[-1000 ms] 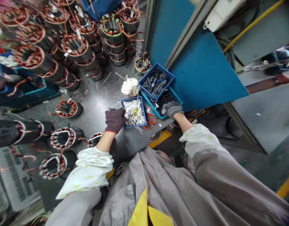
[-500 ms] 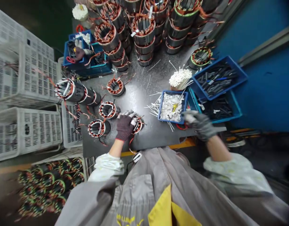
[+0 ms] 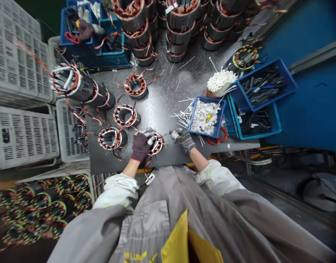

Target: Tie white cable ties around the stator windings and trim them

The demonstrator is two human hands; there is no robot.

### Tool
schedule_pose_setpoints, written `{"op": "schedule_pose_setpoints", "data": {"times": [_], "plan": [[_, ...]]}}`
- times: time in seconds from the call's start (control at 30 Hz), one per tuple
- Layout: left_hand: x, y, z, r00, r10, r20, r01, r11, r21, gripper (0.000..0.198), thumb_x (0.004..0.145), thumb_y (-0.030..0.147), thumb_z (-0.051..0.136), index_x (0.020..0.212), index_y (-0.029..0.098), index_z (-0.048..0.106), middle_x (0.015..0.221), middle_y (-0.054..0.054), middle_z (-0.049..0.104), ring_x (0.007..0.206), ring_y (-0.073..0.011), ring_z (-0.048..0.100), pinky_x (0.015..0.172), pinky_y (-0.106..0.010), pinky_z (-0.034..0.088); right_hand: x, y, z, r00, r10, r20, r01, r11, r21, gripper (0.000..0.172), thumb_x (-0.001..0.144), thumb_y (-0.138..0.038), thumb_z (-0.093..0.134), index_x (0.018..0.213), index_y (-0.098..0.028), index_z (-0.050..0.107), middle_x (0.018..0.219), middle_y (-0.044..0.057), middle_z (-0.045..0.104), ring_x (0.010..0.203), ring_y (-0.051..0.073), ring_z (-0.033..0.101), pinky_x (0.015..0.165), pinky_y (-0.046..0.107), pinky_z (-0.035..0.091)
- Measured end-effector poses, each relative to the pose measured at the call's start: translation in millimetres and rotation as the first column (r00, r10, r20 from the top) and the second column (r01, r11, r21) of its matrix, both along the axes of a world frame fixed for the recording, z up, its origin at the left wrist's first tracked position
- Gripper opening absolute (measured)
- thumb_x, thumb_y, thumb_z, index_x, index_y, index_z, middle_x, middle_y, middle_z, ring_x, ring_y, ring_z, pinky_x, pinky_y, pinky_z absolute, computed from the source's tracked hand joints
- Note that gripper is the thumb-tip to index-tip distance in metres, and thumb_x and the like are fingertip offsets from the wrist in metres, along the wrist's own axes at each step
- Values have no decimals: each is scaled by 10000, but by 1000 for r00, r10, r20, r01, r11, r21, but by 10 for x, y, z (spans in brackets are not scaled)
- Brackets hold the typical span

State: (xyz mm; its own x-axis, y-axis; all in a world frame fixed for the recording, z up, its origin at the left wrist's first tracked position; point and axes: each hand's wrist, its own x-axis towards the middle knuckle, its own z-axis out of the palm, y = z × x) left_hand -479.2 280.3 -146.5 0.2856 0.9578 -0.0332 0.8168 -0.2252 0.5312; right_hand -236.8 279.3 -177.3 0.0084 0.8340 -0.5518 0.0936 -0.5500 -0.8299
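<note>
My left hand (image 3: 142, 146), in a dark maroon glove with pale fingertips, is closed on the near side of a small motor stator (image 3: 157, 143) with copper windings and white lacing. The hand hides part of that ring. My right hand (image 3: 184, 140), in a grey striped glove, is a short way right of the stator with its fingers drawn together. Whatever may be between those fingertips is too small to make out. Right of this hand are a blue bin (image 3: 204, 117) of white bits and red-handled scissors (image 3: 221, 137).
Several stators (image 3: 126, 116) stand left of my hands. Tall stacks of stators (image 3: 180, 33) line the back. White cable ties (image 3: 181, 116) lie loose by a bundle of ties (image 3: 221, 81). A blue bin (image 3: 266, 87) of black sleeves sits right. Grey crates (image 3: 22, 135) are stacked left.
My right hand has moved left from beside the scissors, around the bin's near side, toward the stator. My left hand keeps its hold on the stator. The whole view has shifted slightly.
</note>
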Motion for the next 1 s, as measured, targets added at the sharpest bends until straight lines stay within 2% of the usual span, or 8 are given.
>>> {"op": "schedule_pose_setpoints", "data": {"times": [0.13,0.3,0.53,0.67,0.8,0.9,1.0], "plan": [[-9,14,-49,999,16,47,-17,1000,9,301,971,388,568,1100,189,753,1219,-104,751,1213,-279,660,1079,-481,461,-71,30,-12,998,41,-38,-42,999,-32,288,762,-446,632,904,-205,703,821,42,716,743,186,619,716,332,534],[-5,23,-60,998,22,55,-21,1000,-17,252,945,352,605,1086,203,750,1212,-89,753,1198,-274,665,1059,-468,477,57,123,58,989,134,-70,-136,990,-28,267,711,-435,687,856,-211,685,794,22,681,768,183,581,738,324,505],[12,10,-38,998,53,23,-52,997,-54,266,950,368,602,1098,200,746,1236,-92,746,1202,-277,659,1054,-464,467,73,111,83,979,173,-110,-179,983,-41,395,712,-591,687,807,-214,615,722,-2,618,674,146,525,662,300,473],[23,23,-3,999,45,-6,-46,994,-103,284,953,364,587,1119,196,745,1250,-93,742,1223,-279,644,1084,-462,445,39,82,119,977,180,-118,-186,982,-37,423,753,-623,665,849,-213,629,749,3,646,664,142,545,665,296,494],[35,27,-10,998,38,-45,-44,989,-140,287,950,374,588,1119,203,745,1254,-89,740,1238,-292,631,1090,-477,429,-162,106,162,970,242,28,-243,970,19,287,862,-504,643,870,-218,671,864,56,718,817,195,630,818,345,551],[44,21,-28,998,41,-54,-49,988,-150,281,955,361,588,1129,199,738,1260,-93,733,1242,-287,623,1093,-472,423,-345,152,173,960,265,85,-269,962,41,135,852,-357,683,809,-229,669,893,69,726,903,219,641,949,365,524],[39,17,-38,997,65,-52,-72,986,-149,291,961,381,589,1135,196,730,1255,-101,729,1234,-283,622,1084,-461,428,-397,259,155,953,292,82,-296,954,45,116,850,-328,695,802,-224,676,833,54,718,828,208,648,918,358,537]]}}
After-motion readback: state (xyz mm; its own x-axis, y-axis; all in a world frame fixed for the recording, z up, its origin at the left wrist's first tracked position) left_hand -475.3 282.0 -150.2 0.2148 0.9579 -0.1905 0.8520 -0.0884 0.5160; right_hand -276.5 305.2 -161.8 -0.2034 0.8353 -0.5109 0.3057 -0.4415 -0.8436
